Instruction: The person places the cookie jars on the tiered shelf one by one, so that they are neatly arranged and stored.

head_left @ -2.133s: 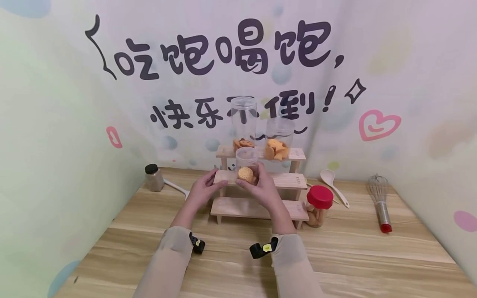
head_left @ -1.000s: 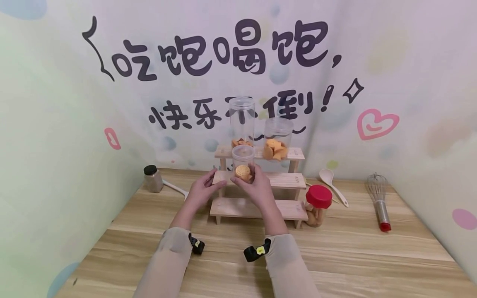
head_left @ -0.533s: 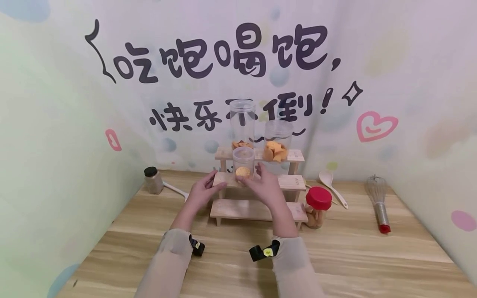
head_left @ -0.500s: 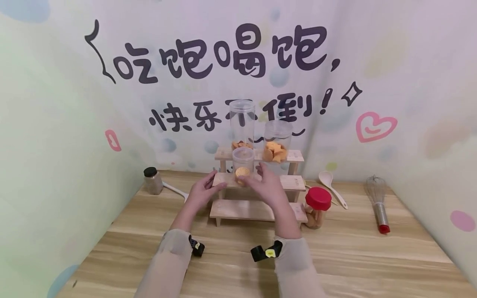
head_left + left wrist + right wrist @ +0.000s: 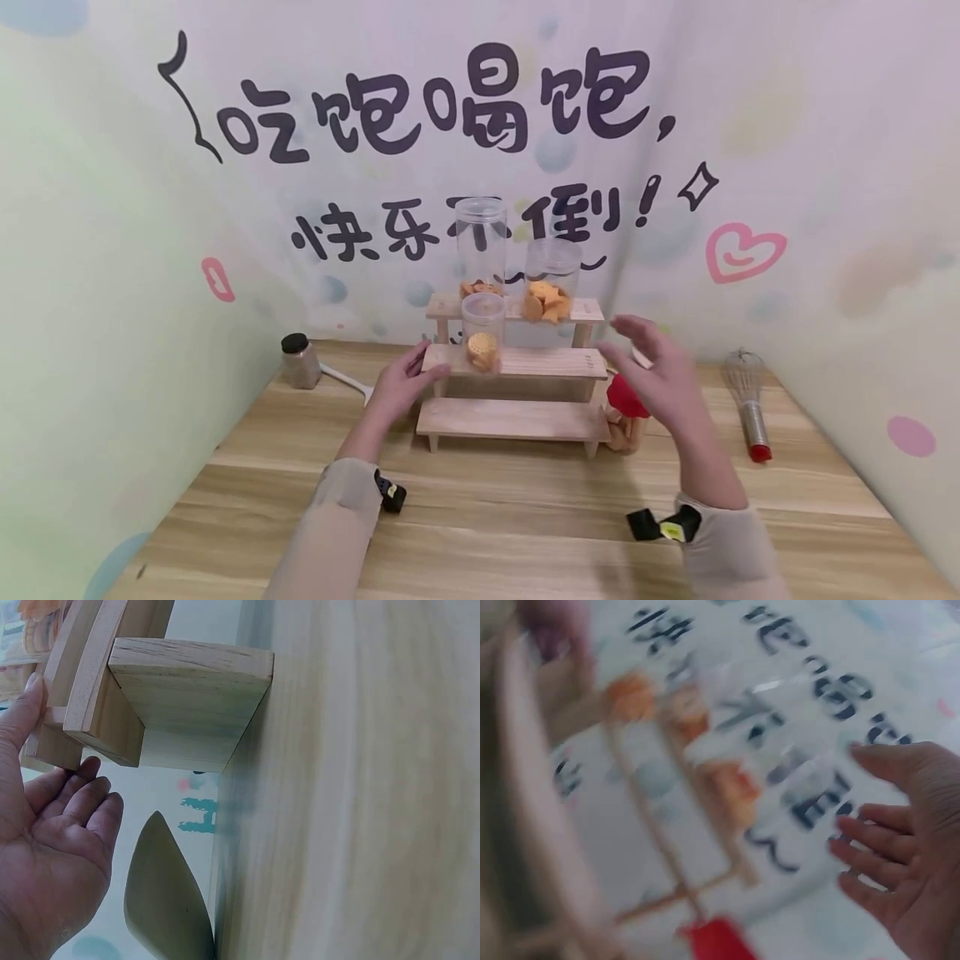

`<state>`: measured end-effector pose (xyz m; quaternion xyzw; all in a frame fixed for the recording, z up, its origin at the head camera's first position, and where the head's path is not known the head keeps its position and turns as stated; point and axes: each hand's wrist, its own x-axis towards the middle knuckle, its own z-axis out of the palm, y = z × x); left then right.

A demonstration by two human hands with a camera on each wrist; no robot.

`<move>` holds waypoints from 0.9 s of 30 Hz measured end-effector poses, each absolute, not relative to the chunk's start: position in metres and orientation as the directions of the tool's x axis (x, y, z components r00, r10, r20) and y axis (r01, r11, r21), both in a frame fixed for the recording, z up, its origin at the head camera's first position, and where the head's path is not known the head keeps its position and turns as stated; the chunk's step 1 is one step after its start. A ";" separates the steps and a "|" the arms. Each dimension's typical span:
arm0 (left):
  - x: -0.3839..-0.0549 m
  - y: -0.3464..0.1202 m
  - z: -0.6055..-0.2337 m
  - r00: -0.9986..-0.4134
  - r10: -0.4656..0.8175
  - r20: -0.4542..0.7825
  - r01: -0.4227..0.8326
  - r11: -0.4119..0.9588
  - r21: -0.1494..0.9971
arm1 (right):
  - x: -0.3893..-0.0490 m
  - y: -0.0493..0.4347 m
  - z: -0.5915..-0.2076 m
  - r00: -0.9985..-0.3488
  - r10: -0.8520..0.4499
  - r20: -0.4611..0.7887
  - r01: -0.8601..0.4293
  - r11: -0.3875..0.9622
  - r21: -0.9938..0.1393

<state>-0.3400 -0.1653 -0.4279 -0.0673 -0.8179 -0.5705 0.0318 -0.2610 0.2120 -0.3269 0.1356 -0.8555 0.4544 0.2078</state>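
Observation:
A three-tier wooden display stand point(image 5: 517, 419) stands on the table. My left hand point(image 5: 401, 385) grips the left end of its middle board, thumb at the front edge and fingers at the end, as the left wrist view shows. On that board's left part sits a small clear jar point(image 5: 482, 332) of round biscuits. The top board bears a tall clear jar point(image 5: 482, 242) with some biscuits and a wider clear jar point(image 5: 552, 279) of star-shaped ones. My right hand point(image 5: 663, 379), fingers spread and holding nothing, is in front of the red-lidded jar point(image 5: 624, 433), partly hiding it.
At the left stand a black-capped jar point(image 5: 301, 364) and a white-handled utensil point(image 5: 347, 379), its far part behind my left hand. A whisk point(image 5: 750, 404) lies at the right. A printed cloth point(image 5: 420, 50) hangs behind the table point(image 5: 487, 517).
My right hand has let go of the small biscuit jar, which stays on the middle board, and has moved right towards the red-lidded jar. My left hand keeps its grip on the stand.

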 end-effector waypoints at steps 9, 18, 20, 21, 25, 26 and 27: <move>-0.340 -0.166 -0.429 -0.990 0.078 0.119 0.139 0.334 0.932 | -0.262 0.269 -0.418 -0.838 0.071 0.541 -0.420 0.548 -0.723; -0.340 -0.166 -0.426 -0.990 0.078 0.120 0.138 0.317 0.938 | -0.274 0.290 -0.475 -0.847 -0.075 0.527 -0.478 0.541 -0.691; -0.341 -0.166 -0.426 -0.990 0.074 0.118 0.136 0.319 0.938 | -0.275 0.292 -0.481 -0.871 -0.117 0.477 -0.454 0.562 -0.691; -0.341 -0.166 -0.426 -0.990 0.073 0.118 0.136 0.320 0.938 | -0.276 0.292 -0.483 -0.881 -0.134 0.454 -0.443 0.572 -0.690; -0.341 -0.165 -0.426 -0.990 0.067 0.122 0.137 0.323 0.936 | -0.277 0.294 -0.487 -0.908 -0.173 0.381 -0.405 0.592 -0.696; -0.340 -0.165 -0.426 -0.990 0.067 0.122 0.137 0.324 0.936 | -0.277 0.294 -0.487 -0.911 -0.180 0.370 -0.400 0.600 -0.693; -0.340 -0.165 -0.426 -0.990 0.069 0.122 0.138 0.324 0.936 | -0.278 0.294 -0.487 -0.914 -0.188 0.360 -0.396 0.609 -0.688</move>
